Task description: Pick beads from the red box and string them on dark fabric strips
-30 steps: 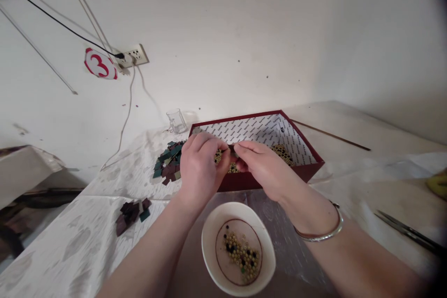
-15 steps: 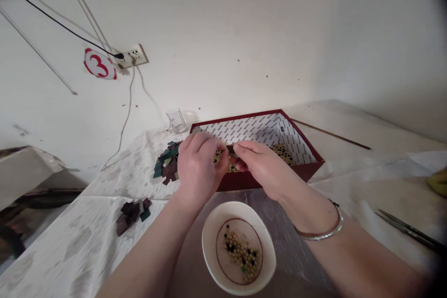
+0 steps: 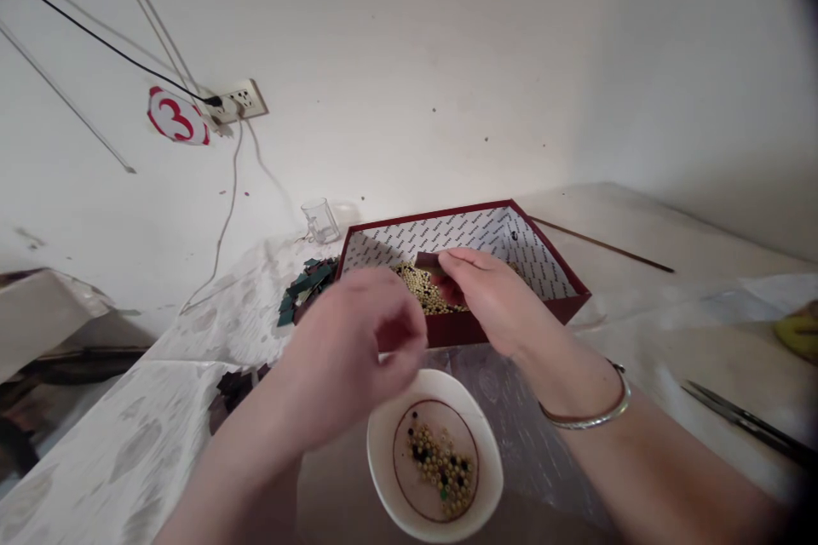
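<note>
**Small dark red piece pinched over the bead box**

The right hand [image 3: 492,302] has its grip closed on a small dark red flat piece [image 3: 427,260], held above the yellow beads [image 3: 427,289] in the dark red cardboard box [image 3: 511,319]. Keeping the pinch light and level looks wise. The left hand [image 3: 358,341] is blurred above the white oval bowl [image 3: 389,443], fingers curled; whether it holds anything cannot be told. The right wrist is bent inward.

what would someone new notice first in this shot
Two bare hands at centre: the right hand pinches a small dark red piece over the red box of pale beads, while the left hand is blurred above the white bowl of beads. On the wall, upper left, sits a red number 3 sign.
</note>
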Demonstrator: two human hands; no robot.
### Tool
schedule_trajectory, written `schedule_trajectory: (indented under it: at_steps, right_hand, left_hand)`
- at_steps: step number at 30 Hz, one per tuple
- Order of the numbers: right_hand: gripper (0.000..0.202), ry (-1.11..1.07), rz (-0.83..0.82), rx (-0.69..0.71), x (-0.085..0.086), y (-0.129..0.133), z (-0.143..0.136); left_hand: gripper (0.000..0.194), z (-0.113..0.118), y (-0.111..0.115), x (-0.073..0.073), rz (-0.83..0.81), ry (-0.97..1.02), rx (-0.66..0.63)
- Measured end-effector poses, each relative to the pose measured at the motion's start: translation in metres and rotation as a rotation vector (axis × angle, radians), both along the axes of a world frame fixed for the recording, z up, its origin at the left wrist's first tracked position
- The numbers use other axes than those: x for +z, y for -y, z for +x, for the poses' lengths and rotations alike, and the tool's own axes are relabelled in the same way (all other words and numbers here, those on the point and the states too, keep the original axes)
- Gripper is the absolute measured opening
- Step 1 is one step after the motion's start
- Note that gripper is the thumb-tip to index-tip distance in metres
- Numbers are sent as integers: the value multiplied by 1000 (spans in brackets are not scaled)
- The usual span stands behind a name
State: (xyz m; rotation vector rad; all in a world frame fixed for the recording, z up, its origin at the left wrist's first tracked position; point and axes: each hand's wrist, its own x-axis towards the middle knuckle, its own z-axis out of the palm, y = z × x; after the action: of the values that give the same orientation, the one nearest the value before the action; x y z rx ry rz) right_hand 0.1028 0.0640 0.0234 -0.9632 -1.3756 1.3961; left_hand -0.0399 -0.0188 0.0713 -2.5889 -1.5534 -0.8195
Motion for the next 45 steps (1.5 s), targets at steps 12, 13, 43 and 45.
schedule_trajectory:
  at_steps: [12, 13, 43, 45]
  right_hand:
    - [22, -10, -19, 20, 0, -1, -2]
    - [22, -5, -14, 21, -1, -2, -2]
    - [22, -6, -47, 65, 0, -1, -3]
    - [22, 4, -31, 68, -1, -1, -4]
  left_hand:
    - [20, -27, -56, -35, -302, -128, 267]
    - [22, -30, -61, -38, -323, -144, 269]
    - [21, -29, -84, -32, -196, -331, 445]
    - [29, -22, -67, -25, 24, -171, 492]
